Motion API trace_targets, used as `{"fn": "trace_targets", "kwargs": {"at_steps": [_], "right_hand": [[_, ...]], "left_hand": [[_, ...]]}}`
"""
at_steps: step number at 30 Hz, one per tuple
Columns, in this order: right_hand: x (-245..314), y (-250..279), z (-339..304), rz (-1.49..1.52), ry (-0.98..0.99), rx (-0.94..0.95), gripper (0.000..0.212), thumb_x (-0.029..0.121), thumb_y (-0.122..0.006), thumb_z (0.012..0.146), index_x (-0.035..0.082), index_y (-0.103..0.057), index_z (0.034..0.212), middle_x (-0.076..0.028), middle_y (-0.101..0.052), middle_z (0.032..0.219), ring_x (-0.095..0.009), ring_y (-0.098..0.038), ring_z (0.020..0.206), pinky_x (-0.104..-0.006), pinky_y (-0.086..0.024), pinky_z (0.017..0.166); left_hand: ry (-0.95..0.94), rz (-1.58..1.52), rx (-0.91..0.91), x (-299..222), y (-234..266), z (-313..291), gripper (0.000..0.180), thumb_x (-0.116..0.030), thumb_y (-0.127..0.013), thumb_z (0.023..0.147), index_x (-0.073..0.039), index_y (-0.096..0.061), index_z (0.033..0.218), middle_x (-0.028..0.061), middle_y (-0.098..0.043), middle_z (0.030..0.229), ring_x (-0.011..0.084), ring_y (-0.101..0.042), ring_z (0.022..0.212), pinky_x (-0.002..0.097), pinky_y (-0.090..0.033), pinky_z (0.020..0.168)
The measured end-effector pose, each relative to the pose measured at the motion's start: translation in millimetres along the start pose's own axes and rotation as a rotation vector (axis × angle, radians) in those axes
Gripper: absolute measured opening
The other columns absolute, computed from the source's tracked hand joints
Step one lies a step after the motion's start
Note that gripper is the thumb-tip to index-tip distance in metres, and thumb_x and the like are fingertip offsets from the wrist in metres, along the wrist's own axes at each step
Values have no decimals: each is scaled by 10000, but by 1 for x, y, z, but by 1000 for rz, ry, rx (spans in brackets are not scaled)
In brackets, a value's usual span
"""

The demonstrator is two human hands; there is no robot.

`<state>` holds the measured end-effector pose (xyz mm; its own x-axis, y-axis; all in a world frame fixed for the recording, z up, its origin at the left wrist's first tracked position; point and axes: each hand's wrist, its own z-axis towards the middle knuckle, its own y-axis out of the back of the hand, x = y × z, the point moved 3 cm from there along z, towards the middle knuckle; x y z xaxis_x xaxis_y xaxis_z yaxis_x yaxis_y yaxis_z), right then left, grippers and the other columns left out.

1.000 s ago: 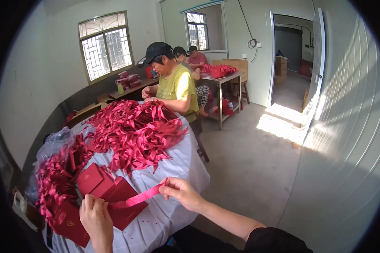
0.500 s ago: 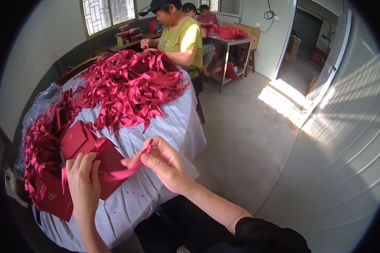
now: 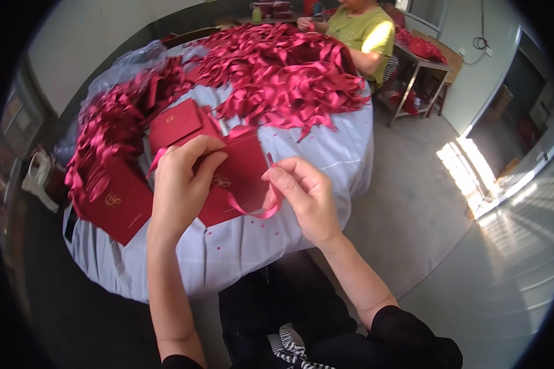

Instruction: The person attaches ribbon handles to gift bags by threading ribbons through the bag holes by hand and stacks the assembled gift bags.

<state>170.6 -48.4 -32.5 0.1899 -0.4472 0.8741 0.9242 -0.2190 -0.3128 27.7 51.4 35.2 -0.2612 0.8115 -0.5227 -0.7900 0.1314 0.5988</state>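
In front of me a dark red paper bag (image 3: 252, 161) with a gold emblem lies on the white-covered table. My left hand (image 3: 181, 181) is closed over the bag's left side, its thumb and fingertips pinched together. Ribbon shows on both sides of that hand, though its fingertips partly hide the hold. To the right of the bag, my right hand (image 3: 308, 195) pinches the end of a red ribbon (image 3: 261, 214) between thumb and index finger. The ribbon hangs in a loose loop across the bag's lower right. Beyond my left hand lies a smaller stack of red bags (image 3: 177, 123).
A big heap of ribboned red bags (image 3: 289, 67) covers the table's far side. More bags (image 3: 114, 184) lie along the left, beside clear plastic (image 3: 120, 64). A person in a yellow-green shirt (image 3: 363, 31) works across the table. The white tablecloth (image 3: 264, 243) carries small red specks.
The view has tilted downward and turned left, so the table sits farther right and higher. My right hand still pinches the ribbon, which now droops in a loop.
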Motion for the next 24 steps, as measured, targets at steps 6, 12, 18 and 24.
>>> {"fn": "trace_targets", "kwargs": {"at_steps": [6, 12, 18, 24], "right_hand": [[-17, -25, 8, -236, 62, -64, 136, 89, -589, 914, -9, -574, 821, -6, -573, 616, -49, -528, 545, -221, -409, 489], [-13, -38, 13, -473, 209, -109, 109, 60, -614, 876, -8, -568, 805, -68, -581, 613, -88, -549, 537, -259, -429, 498], [-15, -39, 19, -549, 264, -162, 116, 57, -614, 869, 2, -555, 786, -92, -559, 596, -129, -529, 495, -289, -416, 475], [-10, -44, 17, -597, 224, -209, 123, 81, -619, 853, 16, -537, 787, -122, -576, 612, -226, -585, 505, -322, -434, 477]], "left_hand": [[108, -120, 78, 17, 5, -4, 116, -24, -593, 838, 53, -620, 921, 158, -647, 742, 188, -631, 661, 287, -463, 627], [100, -219, 87, 23, 8, -4, 131, -14, -577, 847, 60, -611, 950, 167, -662, 822, 209, -645, 734, 289, -481, 679], [9, -104, 14, 23, 3, -7, 113, -35, -593, 838, -3, -640, 936, 128, -638, 766, 248, -580, 692, 332, -440, 658], [-13, 9, -38, 4, 4, -10, 126, -38, -635, 779, -42, -642, 904, 103, -643, 726, 269, -551, 626, 331, -393, 651]]}}
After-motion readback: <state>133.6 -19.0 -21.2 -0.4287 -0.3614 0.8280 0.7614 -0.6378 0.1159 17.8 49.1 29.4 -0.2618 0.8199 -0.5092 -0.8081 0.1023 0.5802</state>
